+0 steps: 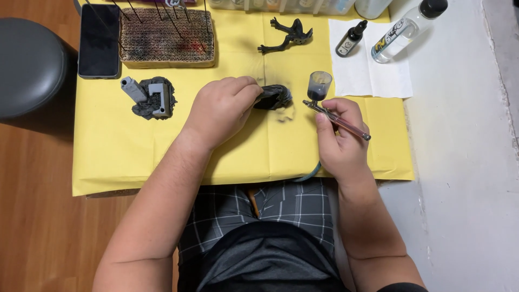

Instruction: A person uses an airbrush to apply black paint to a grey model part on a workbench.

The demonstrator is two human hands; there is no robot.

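Observation:
My left hand (pixel 221 108) grips a small dark model piece (pixel 274 97) by its left end, holding it just above the yellow paper sheet (pixel 119 146). My right hand (pixel 340 135) holds an airbrush (pixel 335 116) with a pink body and a dark paint cup (pixel 319 85) on top. Its nozzle points left at the model piece, a short gap away. Black overspray marks the paper beneath the piece.
A grey model base (pixel 153 97) sits to the left. A corrugated cardboard block with sticks (pixel 166 37) and a black phone (pixel 99 40) lie at the back left. A dark figure part (pixel 286 35), a white tissue (pixel 367 70), a dropper bottle (pixel 351 39) and a clear bottle (pixel 408 30) are at back right. A grey stool (pixel 27 65) stands at left.

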